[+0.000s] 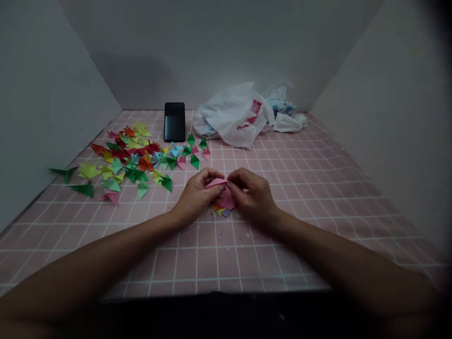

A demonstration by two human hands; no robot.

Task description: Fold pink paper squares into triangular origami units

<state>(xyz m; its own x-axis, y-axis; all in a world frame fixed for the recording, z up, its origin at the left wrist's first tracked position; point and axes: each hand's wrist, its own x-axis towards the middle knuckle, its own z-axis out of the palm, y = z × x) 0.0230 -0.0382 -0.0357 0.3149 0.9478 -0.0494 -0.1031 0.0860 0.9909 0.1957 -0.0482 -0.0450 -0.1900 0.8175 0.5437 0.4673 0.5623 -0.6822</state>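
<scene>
Papercraft booth: paper triangles, white walls, pink grid mat.

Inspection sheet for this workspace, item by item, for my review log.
surface: pink tiled surface with white grid lines; small specks near the hands.
job's things: pink folded paper pinched between both hands; small stack of colored paper beneath it.
clutter: heap of folded paper triangles in many colors to the left; black phone and white plastic bag at the back.
grippers: left hand and right hand both pinch the paper, their fingers close together.
cables: nothing seen.
surroundings: pale walls at the left, right and back.
</scene>
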